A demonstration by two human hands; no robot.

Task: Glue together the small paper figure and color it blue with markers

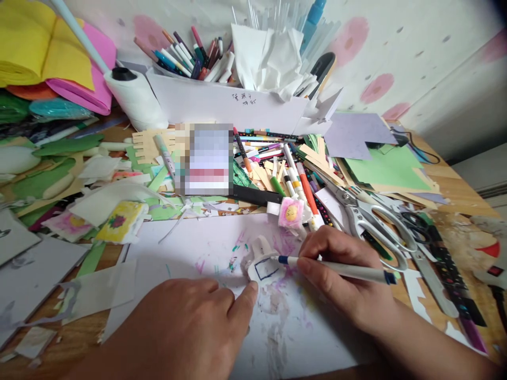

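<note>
My right hand (344, 274) grips a white marker (344, 270) with dark blue ends. The tip of the marker meets the upper right part of a small white paper-like cutout (266, 268). Dark blue lines on that cutout form a box shape. My left hand (198, 316) rests on the white sheet (174, 237), its index finger stretched out to the cutout's lower edge. The other left fingers are bent, and the thumb is hidden. Coloured smudges and strokes mark the sheet around the cutout. Just above sits a small pink-and-yellow drawn piece (291, 212).
Behind the sheet stand a screen blurred by pixels (209, 158) and a white paper box (222, 100) full of pens. Scissors (372, 221) and markers (293, 174) lie at the right. Paper scraps, a yellow drawn piece (122, 221) and a thread spool (132, 100) are leftward.
</note>
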